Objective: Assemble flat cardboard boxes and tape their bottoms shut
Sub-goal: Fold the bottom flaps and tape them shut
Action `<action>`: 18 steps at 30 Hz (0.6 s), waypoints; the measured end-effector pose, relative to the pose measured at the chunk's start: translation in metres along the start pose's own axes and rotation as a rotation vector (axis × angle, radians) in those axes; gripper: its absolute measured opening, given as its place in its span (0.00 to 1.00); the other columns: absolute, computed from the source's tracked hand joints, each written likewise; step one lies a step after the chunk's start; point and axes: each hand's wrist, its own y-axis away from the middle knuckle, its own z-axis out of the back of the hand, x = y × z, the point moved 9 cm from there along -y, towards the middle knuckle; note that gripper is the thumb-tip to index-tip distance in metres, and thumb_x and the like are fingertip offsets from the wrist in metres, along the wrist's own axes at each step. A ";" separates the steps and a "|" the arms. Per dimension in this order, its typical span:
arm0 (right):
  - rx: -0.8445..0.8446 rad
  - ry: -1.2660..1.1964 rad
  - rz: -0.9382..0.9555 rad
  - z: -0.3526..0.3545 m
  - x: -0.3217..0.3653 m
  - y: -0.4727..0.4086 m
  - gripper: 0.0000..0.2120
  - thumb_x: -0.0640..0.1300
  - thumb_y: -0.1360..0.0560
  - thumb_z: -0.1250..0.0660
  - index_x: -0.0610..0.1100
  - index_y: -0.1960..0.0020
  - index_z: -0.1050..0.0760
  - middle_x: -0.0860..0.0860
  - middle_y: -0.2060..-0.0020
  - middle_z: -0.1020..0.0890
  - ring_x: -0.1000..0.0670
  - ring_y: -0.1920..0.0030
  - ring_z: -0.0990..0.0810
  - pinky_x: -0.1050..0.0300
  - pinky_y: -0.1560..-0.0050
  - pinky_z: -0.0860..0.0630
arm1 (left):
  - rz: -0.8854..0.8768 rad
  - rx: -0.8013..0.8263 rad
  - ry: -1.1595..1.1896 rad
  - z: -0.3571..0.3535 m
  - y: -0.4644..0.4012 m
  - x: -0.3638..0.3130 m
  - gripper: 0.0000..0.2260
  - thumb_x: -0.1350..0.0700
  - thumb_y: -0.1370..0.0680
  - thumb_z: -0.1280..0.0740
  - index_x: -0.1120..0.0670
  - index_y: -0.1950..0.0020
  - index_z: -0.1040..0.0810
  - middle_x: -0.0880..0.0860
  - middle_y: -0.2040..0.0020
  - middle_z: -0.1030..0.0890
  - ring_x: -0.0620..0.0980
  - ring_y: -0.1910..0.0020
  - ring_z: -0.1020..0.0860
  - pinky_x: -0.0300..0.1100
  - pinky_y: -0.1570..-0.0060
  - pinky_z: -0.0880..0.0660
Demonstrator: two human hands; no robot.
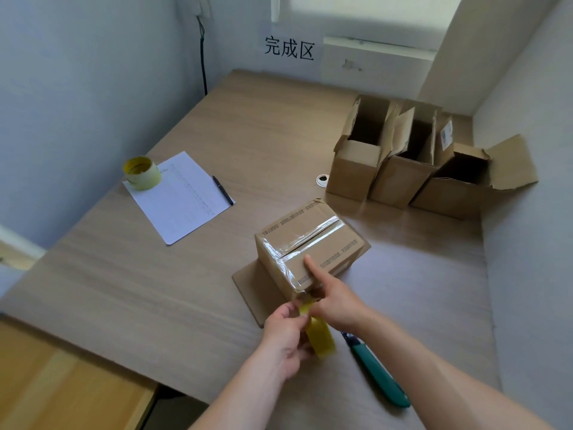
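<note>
Left fingers [290, 308] gripping roll [321, 336], right forefinger [310, 265] pinning box [307, 243]; best keeping tape taut beneath it, cutting close.

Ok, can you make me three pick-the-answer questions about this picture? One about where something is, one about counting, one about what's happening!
1. Where is the pen?
A. beside the paper
B. inside a box
C. on the floor

2. How many open boxes stand at the back?
A. one
B. three
C. five

3. What is the left hand holding?
A. scissors
B. a cup
C. a tape roll

Answers: 1 A, it lies at the sheet's edge. 2 B, three stand together. 3 C, yellow tape runs from the roll to the taped box.
</note>
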 end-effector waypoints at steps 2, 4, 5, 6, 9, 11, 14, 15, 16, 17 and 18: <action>-0.037 0.068 -0.013 0.000 0.000 0.003 0.47 0.36 0.30 0.33 0.71 0.25 0.50 0.53 0.24 0.36 0.50 0.28 0.32 0.55 0.31 0.30 | -0.042 -0.049 -0.093 0.007 -0.001 -0.005 0.14 0.66 0.22 0.34 0.53 0.40 0.27 0.59 0.48 0.18 0.60 0.54 0.18 0.58 0.55 0.20; -0.105 0.098 -0.032 0.000 -0.002 0.005 0.45 0.39 0.29 0.35 0.72 0.25 0.52 0.54 0.25 0.35 0.49 0.29 0.30 0.57 0.32 0.30 | -0.173 -0.116 -0.378 0.020 0.000 -0.019 0.22 0.61 0.26 0.27 0.54 0.37 0.32 0.57 0.46 0.21 0.59 0.49 0.19 0.56 0.49 0.21; -0.150 0.092 -0.042 0.000 -0.004 0.006 0.45 0.39 0.29 0.35 0.72 0.25 0.53 0.54 0.25 0.34 0.49 0.30 0.29 0.57 0.32 0.29 | -0.312 -0.162 -0.616 0.027 0.003 -0.038 0.25 0.56 0.29 0.24 0.53 0.37 0.33 0.54 0.44 0.23 0.56 0.47 0.21 0.53 0.45 0.23; -0.205 0.075 -0.060 0.002 -0.007 0.008 0.45 0.40 0.28 0.35 0.72 0.25 0.55 0.54 0.25 0.33 0.49 0.32 0.27 0.56 0.34 0.28 | -0.539 -0.206 -0.864 0.028 0.011 -0.065 0.27 0.52 0.32 0.23 0.52 0.38 0.33 0.52 0.43 0.25 0.53 0.44 0.24 0.50 0.43 0.25; -0.417 0.029 -0.107 0.013 -0.018 0.017 0.47 0.46 0.27 0.33 0.71 0.25 0.62 0.53 0.32 0.24 0.48 0.42 0.20 0.53 0.41 0.24 | -1.181 -0.001 -1.413 -0.015 0.038 -0.122 0.31 0.46 0.35 0.27 0.50 0.33 0.31 0.51 0.33 0.31 0.54 0.33 0.33 0.50 0.34 0.33; -0.516 0.027 -0.121 0.014 -0.023 0.024 0.48 0.52 0.28 0.31 0.71 0.27 0.66 0.51 0.40 0.19 0.47 0.48 0.18 0.52 0.46 0.22 | -1.213 0.250 -1.807 -0.047 0.023 -0.128 0.39 0.47 0.33 0.29 0.42 0.25 0.40 0.51 0.23 0.46 0.59 0.23 0.48 0.56 0.27 0.42; -0.577 0.003 -0.199 0.003 -0.035 0.032 0.45 0.58 0.27 0.33 0.68 0.26 0.64 0.49 0.49 0.17 0.46 0.51 0.18 0.50 0.50 0.23 | -1.114 0.543 -2.249 -0.081 -0.012 -0.122 0.43 0.47 0.30 0.30 0.35 0.23 0.53 0.46 0.22 0.66 0.59 0.23 0.66 0.64 0.28 0.52; -0.583 -0.031 -0.242 -0.001 -0.041 0.035 0.42 0.59 0.26 0.33 0.65 0.23 0.59 0.49 0.49 0.17 0.47 0.50 0.19 0.50 0.49 0.23 | -1.108 0.615 -2.333 -0.089 -0.019 -0.119 0.42 0.45 0.29 0.30 0.35 0.23 0.54 0.46 0.23 0.68 0.60 0.24 0.66 0.65 0.28 0.51; -0.594 -0.065 -0.278 -0.004 -0.046 0.038 0.38 0.60 0.24 0.34 0.61 0.22 0.51 0.49 0.49 0.18 0.47 0.49 0.19 0.50 0.49 0.23 | -1.130 0.676 -2.405 -0.095 -0.023 -0.114 0.42 0.44 0.29 0.30 0.34 0.23 0.53 0.46 0.22 0.68 0.60 0.23 0.65 0.65 0.29 0.48; -0.601 -0.080 -0.292 -0.005 -0.049 0.039 0.30 0.61 0.23 0.35 0.58 0.24 0.40 0.50 0.51 0.18 0.48 0.50 0.20 0.52 0.50 0.24 | -1.172 0.718 -2.468 -0.100 -0.026 -0.110 0.41 0.42 0.29 0.30 0.34 0.24 0.52 0.47 0.22 0.67 0.61 0.23 0.62 0.65 0.31 0.42; -0.599 -0.063 -0.304 -0.007 -0.050 0.042 0.21 0.61 0.23 0.36 0.55 0.33 0.28 0.51 0.54 0.18 0.48 0.52 0.20 0.54 0.53 0.26 | -1.223 0.742 -2.514 -0.104 -0.028 -0.107 0.40 0.41 0.29 0.30 0.34 0.24 0.50 0.48 0.22 0.66 0.61 0.23 0.59 0.62 0.34 0.37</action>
